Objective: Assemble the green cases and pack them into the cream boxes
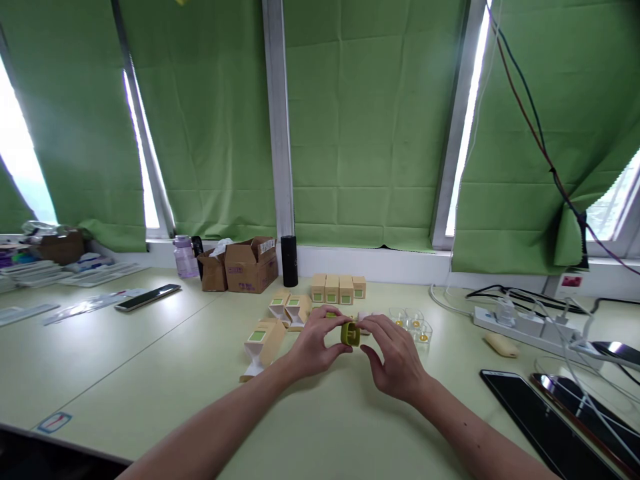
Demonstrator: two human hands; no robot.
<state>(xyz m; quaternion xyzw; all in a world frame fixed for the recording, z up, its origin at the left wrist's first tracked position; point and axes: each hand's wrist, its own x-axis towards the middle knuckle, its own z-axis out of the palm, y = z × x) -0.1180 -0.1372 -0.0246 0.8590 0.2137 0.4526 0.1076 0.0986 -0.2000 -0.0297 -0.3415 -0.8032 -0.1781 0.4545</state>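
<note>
Both my hands meet over the pale green table (150, 373) around a small olive-green object (351, 334). My left hand (315, 343) pinches it from the left with curled fingers. My right hand (397, 357) has its fingertips on the object's right side. Just behind my hands lie three open tan cartons with green labels (265, 340), and a row of small shut tan boxes (337, 289) stands further back. Three clear little cups with yellow contents (413, 323) sit to the right of my hands.
Brown cardboard boxes (250, 265), a black cylinder (289, 261) and a purple bottle (185, 257) stand by the window ledge. A white power strip with cables (520, 323) and dark phones (540, 417) lie at right. A black remote (147, 297) lies at left.
</note>
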